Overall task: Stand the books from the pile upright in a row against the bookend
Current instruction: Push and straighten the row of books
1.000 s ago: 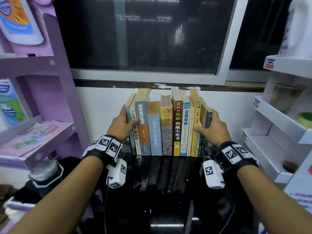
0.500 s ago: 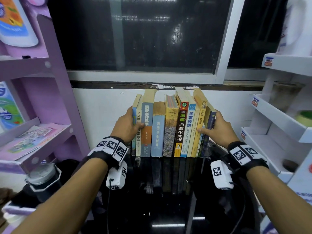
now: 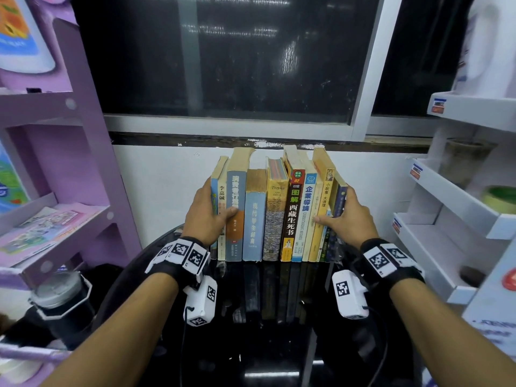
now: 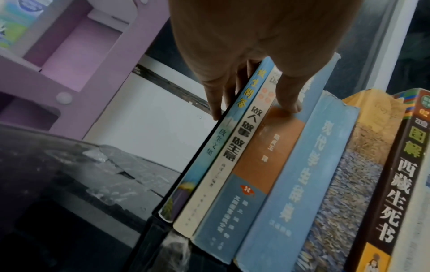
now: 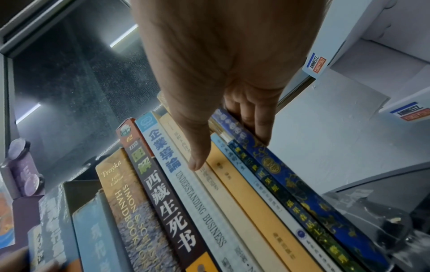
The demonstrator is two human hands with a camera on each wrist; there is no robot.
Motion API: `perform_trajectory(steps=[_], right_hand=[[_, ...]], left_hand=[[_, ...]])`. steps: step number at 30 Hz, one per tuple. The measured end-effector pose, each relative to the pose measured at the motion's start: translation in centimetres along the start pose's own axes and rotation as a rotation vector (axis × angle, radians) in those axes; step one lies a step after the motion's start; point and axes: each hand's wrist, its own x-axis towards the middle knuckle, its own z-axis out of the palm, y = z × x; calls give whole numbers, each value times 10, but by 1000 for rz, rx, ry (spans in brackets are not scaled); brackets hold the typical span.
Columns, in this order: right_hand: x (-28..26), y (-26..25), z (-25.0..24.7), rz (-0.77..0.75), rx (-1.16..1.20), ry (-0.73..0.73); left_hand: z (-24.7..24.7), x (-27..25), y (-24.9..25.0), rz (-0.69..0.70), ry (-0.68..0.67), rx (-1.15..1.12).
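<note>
A row of several books (image 3: pixel 276 219) stands upright, spines toward me, on a glossy black table (image 3: pixel 265 344) against the white wall. My left hand (image 3: pixel 215 210) is at the row's left end. Its straight fingers (image 4: pixel 214 99) lie flat along the outer side and the thumb rests across the spines. A thin black plate (image 4: pixel 197 162) stands against the leftmost book; it may be the bookend. My right hand (image 3: pixel 335 208) presses the right end, fingers (image 5: pixel 260 125) flat on the dark blue book (image 5: pixel 302 193) and thumb on a cream spine.
A purple shelf unit (image 3: pixel 55 219) stands close on the left and a white shelf unit (image 3: pixel 446 219) on the right. A dark window (image 3: pixel 223 65) is above the wall. A grey-lidded dark container (image 3: pixel 61 297) sits at lower left. Clear plastic (image 5: pixel 372 220) lies at the row's right foot.
Both hands stay on the two ends of the row. The row looks a little more squared up, and my head has moved closer.
</note>
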Motion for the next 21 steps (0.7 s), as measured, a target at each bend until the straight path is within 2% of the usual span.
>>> perform_trajectory(steps=[11, 21], right_hand=[[3, 4, 7, -6, 12, 55], [5, 9, 5, -35, 3, 54]], left_hand=[[7, 1, -8, -1, -9, -126], [2, 3, -5, 21, -39, -77]])
